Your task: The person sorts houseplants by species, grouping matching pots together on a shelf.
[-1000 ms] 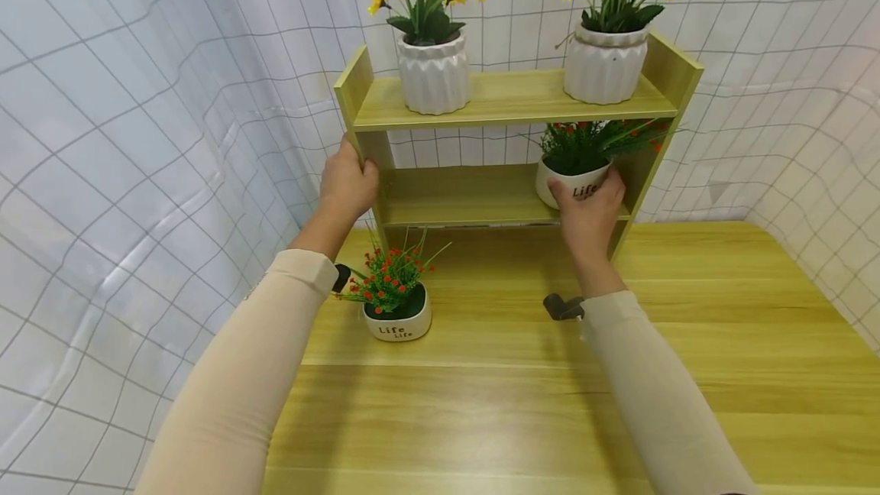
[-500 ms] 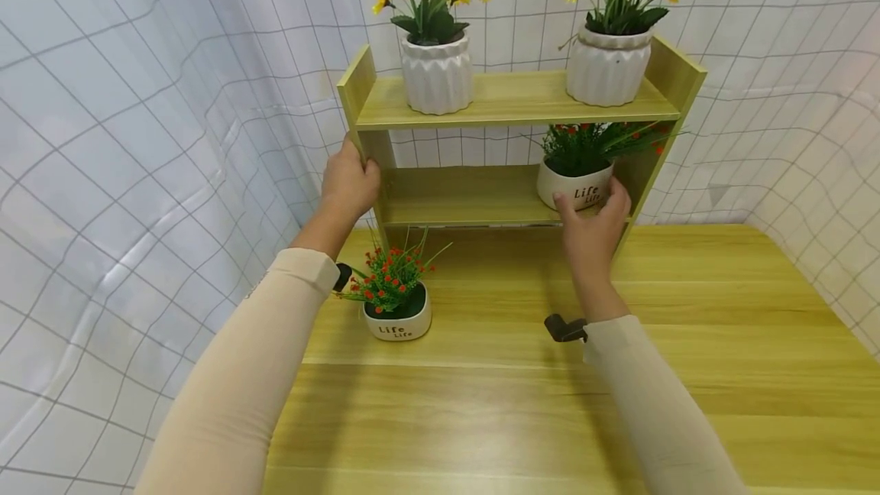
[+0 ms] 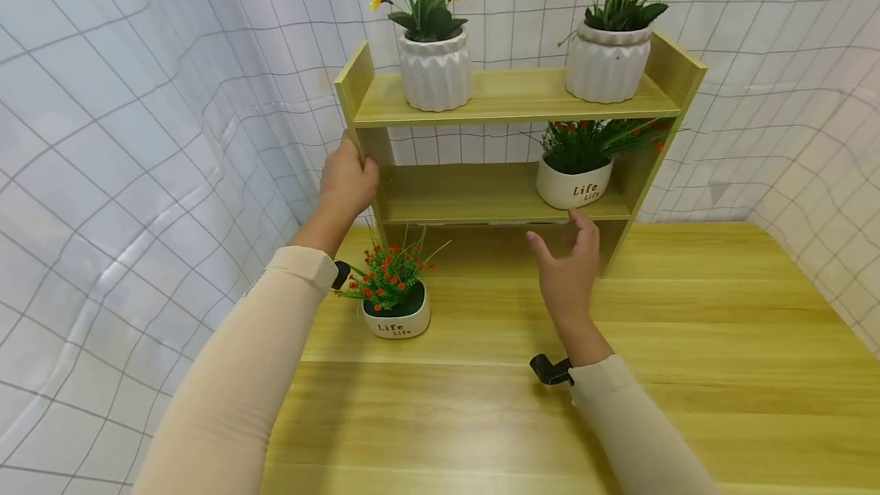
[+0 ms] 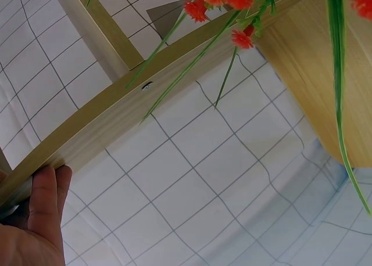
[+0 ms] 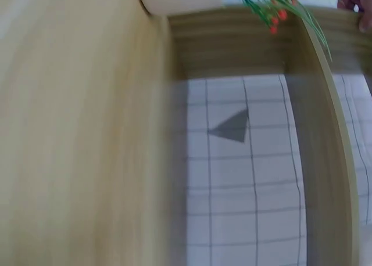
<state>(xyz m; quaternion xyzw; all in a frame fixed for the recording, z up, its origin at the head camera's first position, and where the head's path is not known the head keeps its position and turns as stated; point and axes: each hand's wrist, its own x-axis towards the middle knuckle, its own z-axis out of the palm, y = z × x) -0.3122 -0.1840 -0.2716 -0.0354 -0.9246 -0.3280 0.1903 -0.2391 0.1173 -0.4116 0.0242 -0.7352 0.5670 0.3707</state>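
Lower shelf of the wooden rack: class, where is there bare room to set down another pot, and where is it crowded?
The lower shelf is bare from the left side panel, which the left hand grips, across to the white Life pot at its right end. The top shelf is free only between its two sunflower pots. The right hand hovers open before the rack.

Bright even light (right wrist view blurred), edges warped.

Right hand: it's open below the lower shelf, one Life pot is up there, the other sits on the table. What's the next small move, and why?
Probably carry the right hand left and down to the pot on the table. That hand is open and holds nothing, the pot on the lower shelf stands clear of it, and the left hand grips the shelf unit's side panel, steadying it. The lower shelf has bare space left of its pot.
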